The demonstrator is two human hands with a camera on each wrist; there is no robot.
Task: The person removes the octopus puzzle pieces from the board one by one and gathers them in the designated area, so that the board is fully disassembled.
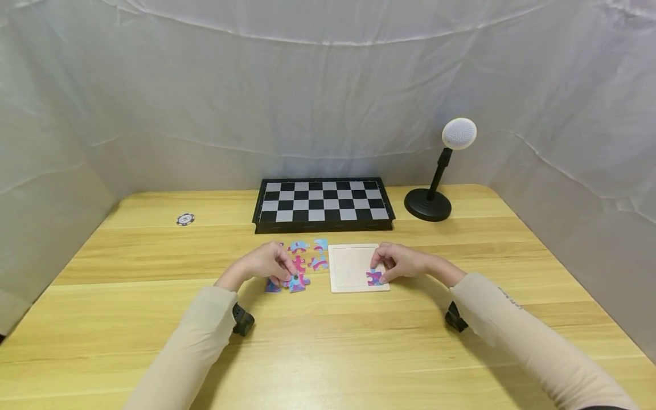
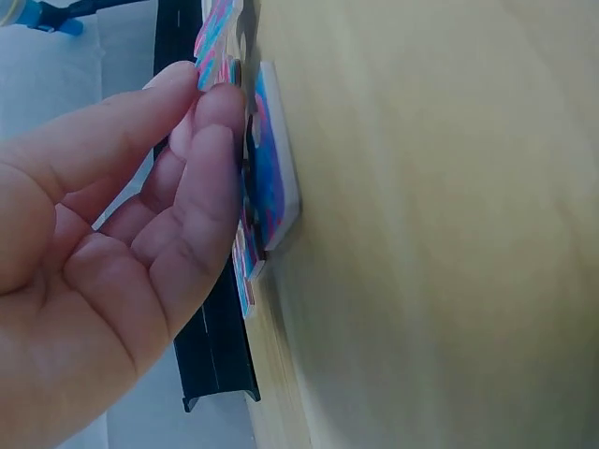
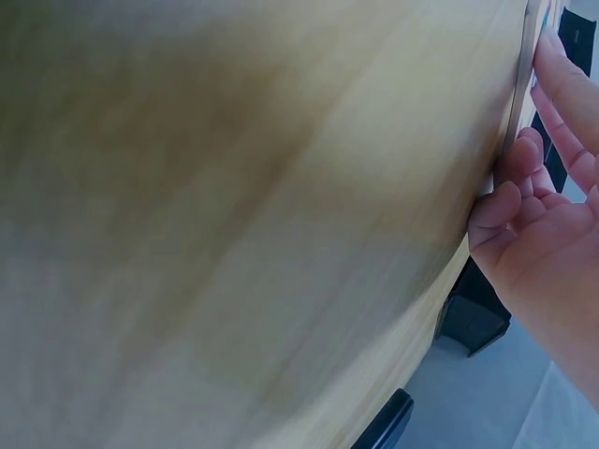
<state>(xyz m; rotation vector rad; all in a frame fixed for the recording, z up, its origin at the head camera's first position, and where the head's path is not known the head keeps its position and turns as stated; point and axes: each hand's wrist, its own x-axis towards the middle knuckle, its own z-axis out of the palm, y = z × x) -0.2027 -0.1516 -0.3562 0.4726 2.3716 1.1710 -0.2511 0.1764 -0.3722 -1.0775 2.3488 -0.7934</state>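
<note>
My left hand [image 1: 266,263] pinches a pink-and-blue jigsaw piece [image 1: 297,285] between thumb and fingertips, and the left wrist view shows it tilted just above the table. Beneath that hand a blue-purple jigsaw piece [image 2: 272,164] lies flat. Several more pieces, among them a pink one with eyes [image 1: 299,262] and a light-blue one [image 1: 320,245], are spread beside it. My right hand [image 1: 402,261] has thumb and fingertips on a purple jigsaw piece [image 1: 374,279] at the lower right corner of a pale wooden puzzle tray [image 1: 340,285]. In the right wrist view that piece is mostly hidden.
A black-and-white checkered board [image 1: 324,202] lies behind the pieces. To its right stands a round white-headed device on a black stand [image 1: 430,199]. A poker chip [image 1: 185,219] lies far left. Pale curtains [image 1: 328,102] surround the wooden table [image 1: 328,353].
</note>
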